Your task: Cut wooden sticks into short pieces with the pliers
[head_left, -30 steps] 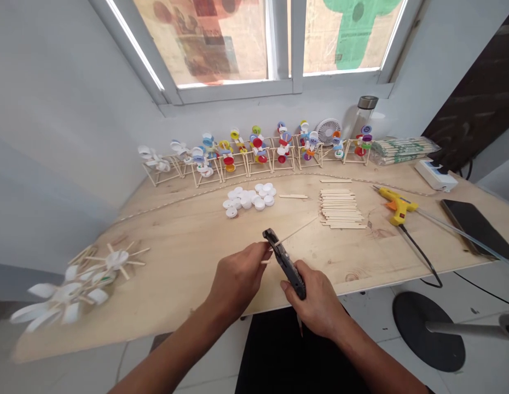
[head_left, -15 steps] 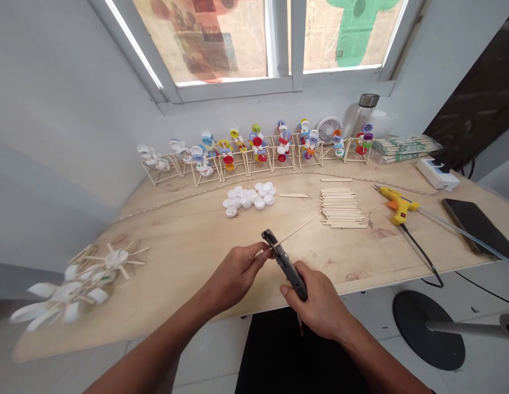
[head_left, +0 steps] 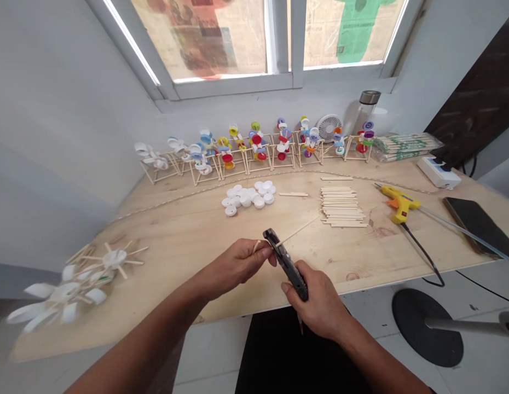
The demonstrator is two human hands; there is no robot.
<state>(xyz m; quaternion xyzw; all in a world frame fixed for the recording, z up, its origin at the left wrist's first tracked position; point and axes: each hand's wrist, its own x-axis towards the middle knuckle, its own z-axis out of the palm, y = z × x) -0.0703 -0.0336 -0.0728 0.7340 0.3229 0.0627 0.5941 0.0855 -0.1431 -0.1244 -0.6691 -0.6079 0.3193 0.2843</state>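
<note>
Above a wooden table [head_left: 189, 230], right hand [head_left: 320, 301] and left hand [head_left: 238, 265] work close together: dark pliers [head_left: 290, 271], clenched in the right, cross a long stick [head_left: 299, 230]; a short stick [head_left: 257, 246] is pinched in the left. Keeping the long stick square to the jaws would likely help.

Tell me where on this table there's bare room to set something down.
The table is bare between the spoked wheel and the white caps, and between the stick stack and the front edge, right of the right hand. It is crowded along the back, with the row of cap models, and in the near left corner, with the white-bladed wheel.
</note>
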